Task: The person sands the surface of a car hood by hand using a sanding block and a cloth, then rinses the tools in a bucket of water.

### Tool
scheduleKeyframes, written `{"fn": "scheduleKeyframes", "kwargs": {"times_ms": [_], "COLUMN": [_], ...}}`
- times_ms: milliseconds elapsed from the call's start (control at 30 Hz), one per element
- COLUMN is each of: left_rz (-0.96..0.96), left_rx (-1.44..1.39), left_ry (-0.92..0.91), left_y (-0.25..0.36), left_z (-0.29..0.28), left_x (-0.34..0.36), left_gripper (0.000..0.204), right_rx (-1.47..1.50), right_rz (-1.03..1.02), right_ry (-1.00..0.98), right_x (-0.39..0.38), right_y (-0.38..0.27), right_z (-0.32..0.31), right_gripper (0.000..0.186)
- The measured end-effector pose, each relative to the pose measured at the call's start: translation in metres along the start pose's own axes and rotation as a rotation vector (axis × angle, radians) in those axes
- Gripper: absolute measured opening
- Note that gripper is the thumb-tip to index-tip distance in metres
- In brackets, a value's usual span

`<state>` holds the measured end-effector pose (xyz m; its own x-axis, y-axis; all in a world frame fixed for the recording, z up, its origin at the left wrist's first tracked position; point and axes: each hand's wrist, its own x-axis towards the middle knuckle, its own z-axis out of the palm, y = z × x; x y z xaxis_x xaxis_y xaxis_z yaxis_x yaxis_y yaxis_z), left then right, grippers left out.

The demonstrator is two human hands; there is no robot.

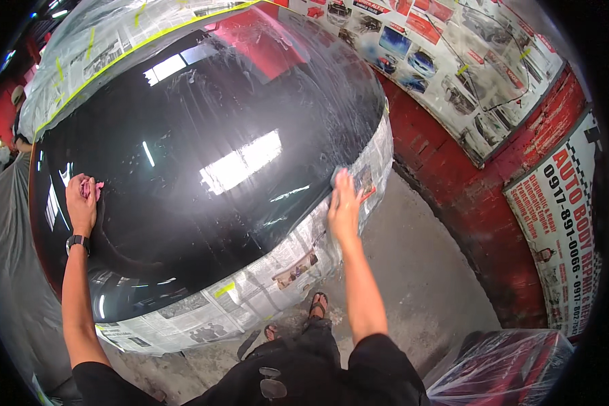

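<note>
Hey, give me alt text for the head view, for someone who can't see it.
A left hand holds a crumpled pink wad over a glossy black car panel; the right hand covers what looks like a greyish pad near its right edge. Newspaper and yellow tape border the panel.

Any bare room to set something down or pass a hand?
The black hood is bare between the left hand, with its pink cloth, and the right hand. Concrete floor lies free between newspaper masking and red wall. Crowded: the hood's edge by the right hand, and around the feet.
</note>
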<state>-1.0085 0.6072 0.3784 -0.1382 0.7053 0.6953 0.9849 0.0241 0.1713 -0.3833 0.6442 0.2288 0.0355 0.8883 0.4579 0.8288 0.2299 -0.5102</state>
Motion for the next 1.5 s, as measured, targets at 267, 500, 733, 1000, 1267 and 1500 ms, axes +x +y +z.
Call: {"fn": "scheduleKeyframes", "kwargs": {"times_ms": [267,500,733,1000,1267,1500], "left_rz": [0.030,-0.001,-0.004,-0.003,-0.019,0.021], "left_rx": [0.059,0.075,0.049,0.048,0.066,0.050], "left_ry": [0.057,0.068,0.082,0.098,0.083,0.091], "left_y": [0.006,0.003,0.007,0.001,-0.004,0.007], "left_z": [0.000,-0.003,-0.004,0.002,-0.005,0.006], "left_x": [-0.002,-0.002,0.000,-0.003,-0.006,0.003], "left_gripper": [0.024,0.025,0.023,0.024,0.025,0.026], "right_rx": [0.297,0.218,0.226,0.053,0.077,0.001], "right_rz": [-0.387,-0.404,-0.526,-0.376,-0.414,-0.298], "right_ry": [-0.167,-0.123,0.007,-0.178,-0.230,-0.105], "right_x": [-0.096,-0.051,-0.030,-0.039,-0.078,0.039], "right_y": [-0.073,-0.133,-0.136,-0.179,-0.152,-0.219], "right_z": [0.030,0.021,0.017,0.032,0.031,0.047], "right_gripper": [0.072,0.065,0.055,0.071,0.068,0.069]}}
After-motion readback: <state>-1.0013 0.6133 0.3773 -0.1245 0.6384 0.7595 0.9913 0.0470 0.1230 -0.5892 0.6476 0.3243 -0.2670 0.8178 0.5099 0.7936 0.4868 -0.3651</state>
